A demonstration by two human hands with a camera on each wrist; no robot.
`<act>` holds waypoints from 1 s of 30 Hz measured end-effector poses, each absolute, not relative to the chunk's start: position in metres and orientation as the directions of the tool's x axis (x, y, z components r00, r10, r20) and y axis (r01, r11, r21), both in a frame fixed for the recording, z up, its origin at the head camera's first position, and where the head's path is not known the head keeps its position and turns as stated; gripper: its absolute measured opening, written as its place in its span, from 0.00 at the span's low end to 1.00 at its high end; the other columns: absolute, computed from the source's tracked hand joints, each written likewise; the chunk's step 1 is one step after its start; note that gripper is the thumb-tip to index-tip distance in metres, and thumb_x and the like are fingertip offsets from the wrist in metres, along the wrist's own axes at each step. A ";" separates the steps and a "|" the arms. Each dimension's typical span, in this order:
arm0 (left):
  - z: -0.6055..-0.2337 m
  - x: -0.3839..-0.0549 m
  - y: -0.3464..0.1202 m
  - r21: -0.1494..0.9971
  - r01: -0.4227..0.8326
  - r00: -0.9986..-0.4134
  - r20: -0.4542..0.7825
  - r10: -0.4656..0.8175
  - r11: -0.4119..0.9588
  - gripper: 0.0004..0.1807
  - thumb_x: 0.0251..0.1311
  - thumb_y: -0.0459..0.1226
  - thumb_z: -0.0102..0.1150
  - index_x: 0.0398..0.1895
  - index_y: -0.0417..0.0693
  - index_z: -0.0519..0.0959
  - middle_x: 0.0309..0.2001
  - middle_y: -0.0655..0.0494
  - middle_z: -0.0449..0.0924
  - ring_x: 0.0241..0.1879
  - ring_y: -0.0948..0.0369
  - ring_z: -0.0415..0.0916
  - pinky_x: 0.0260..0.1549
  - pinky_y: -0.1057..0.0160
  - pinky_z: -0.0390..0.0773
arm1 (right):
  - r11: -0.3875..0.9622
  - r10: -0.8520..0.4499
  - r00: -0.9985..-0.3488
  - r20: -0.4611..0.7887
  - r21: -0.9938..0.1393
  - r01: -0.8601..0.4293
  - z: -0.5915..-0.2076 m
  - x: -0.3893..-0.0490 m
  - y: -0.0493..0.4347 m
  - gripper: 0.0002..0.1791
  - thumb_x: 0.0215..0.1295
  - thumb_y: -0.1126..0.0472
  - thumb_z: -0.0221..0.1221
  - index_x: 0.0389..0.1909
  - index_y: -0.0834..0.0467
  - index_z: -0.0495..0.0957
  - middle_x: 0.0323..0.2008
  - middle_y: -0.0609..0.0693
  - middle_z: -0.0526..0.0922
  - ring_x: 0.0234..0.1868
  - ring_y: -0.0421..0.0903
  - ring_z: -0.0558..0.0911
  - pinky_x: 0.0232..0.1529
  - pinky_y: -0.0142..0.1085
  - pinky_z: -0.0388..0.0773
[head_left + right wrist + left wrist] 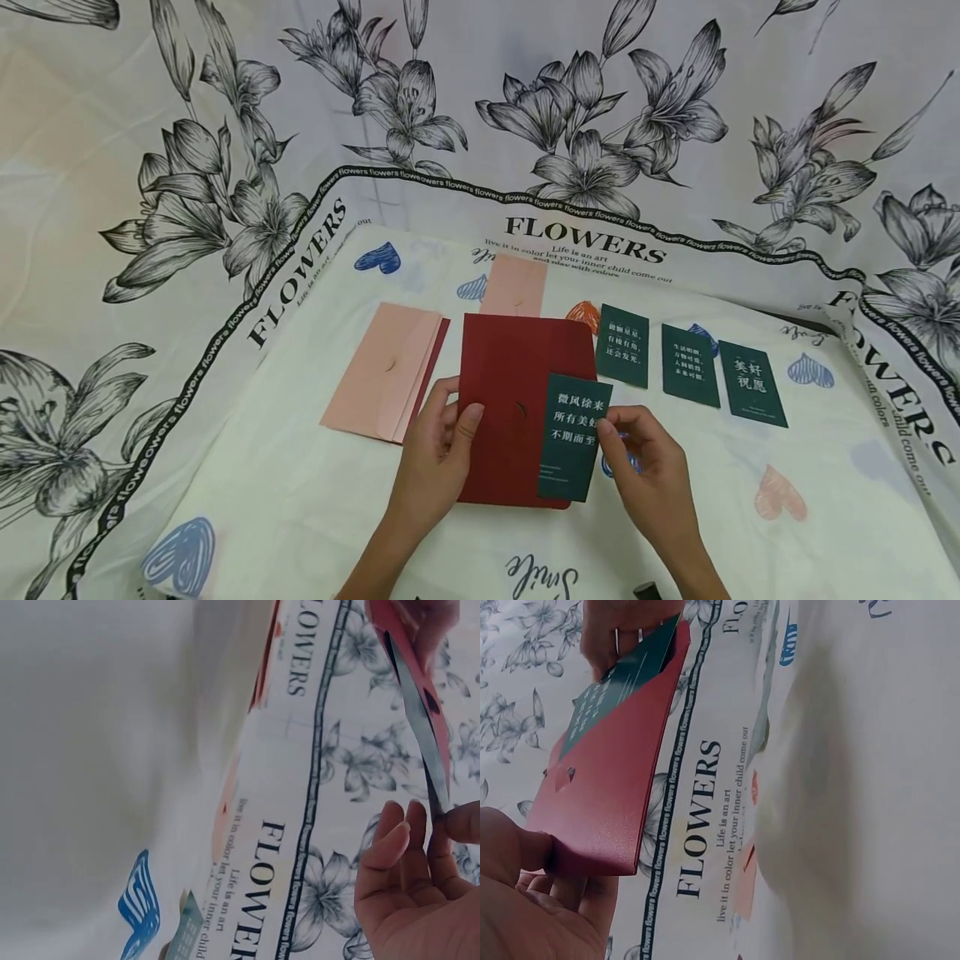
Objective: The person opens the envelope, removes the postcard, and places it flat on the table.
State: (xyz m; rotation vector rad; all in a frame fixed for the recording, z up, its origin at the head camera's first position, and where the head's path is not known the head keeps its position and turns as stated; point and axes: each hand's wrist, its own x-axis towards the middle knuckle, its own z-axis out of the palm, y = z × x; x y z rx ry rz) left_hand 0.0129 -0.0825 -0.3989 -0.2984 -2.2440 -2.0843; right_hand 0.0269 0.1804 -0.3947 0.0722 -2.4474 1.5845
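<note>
My left hand (429, 467) grips the left edge of a dark red envelope (495, 450), thumb on its front and fingers behind. A small slit marks the envelope's middle. Between thumb and fingers, my right hand (652, 471) pinches the right edge of a dark green card (570, 458) with white Chinese lettering. The card overlaps the envelope's right half, tilted slightly, its right side jutting past the envelope's edge. Seen from the left wrist, the card (622, 694) lies slanted across the upper part of the envelope (607, 817). From the right wrist it appears nearly edge-on.
Left of the red envelope lies a stack of pink envelopes (382, 367) with a red one beneath. Another pink envelope (516, 283) lies behind. Three green cards, (624, 367) the nearest, line up to the right. A floral cloth (420, 200) hangs behind the heart-printed tablecloth (285, 500).
</note>
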 end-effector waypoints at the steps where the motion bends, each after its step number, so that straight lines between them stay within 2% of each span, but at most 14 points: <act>1: -0.399 0.013 -0.083 0.980 0.184 -0.980 0.177 0.092 0.072 0.16 0.81 0.45 0.54 0.66 0.59 0.72 0.46 0.62 0.90 0.22 0.60 0.79 0.19 0.62 0.77 | 0.429 0.085 -0.970 0.226 -0.887 -0.169 -0.395 0.026 0.182 0.04 0.79 0.63 0.60 0.49 0.56 0.81 0.41 0.45 0.86 0.43 0.44 0.83 0.47 0.29 0.83; 3: -0.399 0.012 -0.085 0.981 0.181 -0.982 0.175 0.076 0.075 0.16 0.81 0.45 0.54 0.67 0.60 0.72 0.47 0.63 0.90 0.27 0.59 0.83 0.23 0.61 0.81 | 0.456 0.101 -0.963 0.250 -0.872 -0.178 -0.395 0.025 0.187 0.05 0.79 0.64 0.60 0.50 0.56 0.81 0.39 0.45 0.86 0.39 0.43 0.84 0.45 0.28 0.83; 7: -0.400 0.009 -0.091 0.978 0.194 -0.981 0.191 0.044 0.073 0.16 0.81 0.43 0.54 0.67 0.59 0.72 0.48 0.61 0.90 0.30 0.57 0.86 0.25 0.60 0.82 | 0.501 0.153 -0.946 0.285 -0.848 -0.175 -0.393 0.022 0.200 0.06 0.78 0.65 0.60 0.51 0.58 0.81 0.36 0.45 0.85 0.31 0.43 0.84 0.39 0.27 0.84; 12: -0.402 0.007 -0.098 0.976 0.207 -0.978 0.206 0.013 0.073 0.16 0.81 0.42 0.54 0.67 0.57 0.72 0.50 0.60 0.90 0.37 0.57 0.88 0.31 0.60 0.85 | 0.536 0.186 -0.933 0.307 -0.828 -0.166 -0.390 0.019 0.220 0.08 0.77 0.68 0.60 0.52 0.61 0.81 0.35 0.48 0.83 0.28 0.42 0.80 0.33 0.24 0.79; 19: -0.403 0.007 -0.101 0.974 0.211 -0.977 0.213 -0.019 0.082 0.17 0.81 0.41 0.54 0.68 0.55 0.72 0.49 0.59 0.90 0.32 0.56 0.83 0.29 0.63 0.80 | 0.543 0.183 -0.941 0.284 -0.827 -0.144 -0.393 0.018 0.235 0.09 0.77 0.70 0.59 0.54 0.64 0.80 0.38 0.50 0.84 0.33 0.41 0.81 0.40 0.21 0.79; 27: -0.406 0.006 -0.101 0.982 0.171 -0.985 0.173 -0.023 0.080 0.16 0.81 0.42 0.54 0.67 0.56 0.73 0.48 0.61 0.90 0.33 0.57 0.85 0.30 0.63 0.82 | 0.684 0.197 -0.959 0.204 -0.729 -0.015 -0.407 0.013 0.255 0.12 0.81 0.60 0.58 0.55 0.64 0.79 0.39 0.54 0.86 0.38 0.28 0.82 0.46 0.15 0.75; 30: -0.408 0.007 -0.102 0.985 0.155 -0.987 0.157 -0.024 0.076 0.16 0.81 0.42 0.54 0.66 0.56 0.73 0.46 0.60 0.90 0.30 0.56 0.83 0.27 0.63 0.80 | 0.699 0.197 -0.967 0.164 -0.714 0.021 -0.410 0.010 0.260 0.13 0.81 0.58 0.58 0.55 0.63 0.79 0.40 0.55 0.86 0.38 0.28 0.82 0.45 0.14 0.75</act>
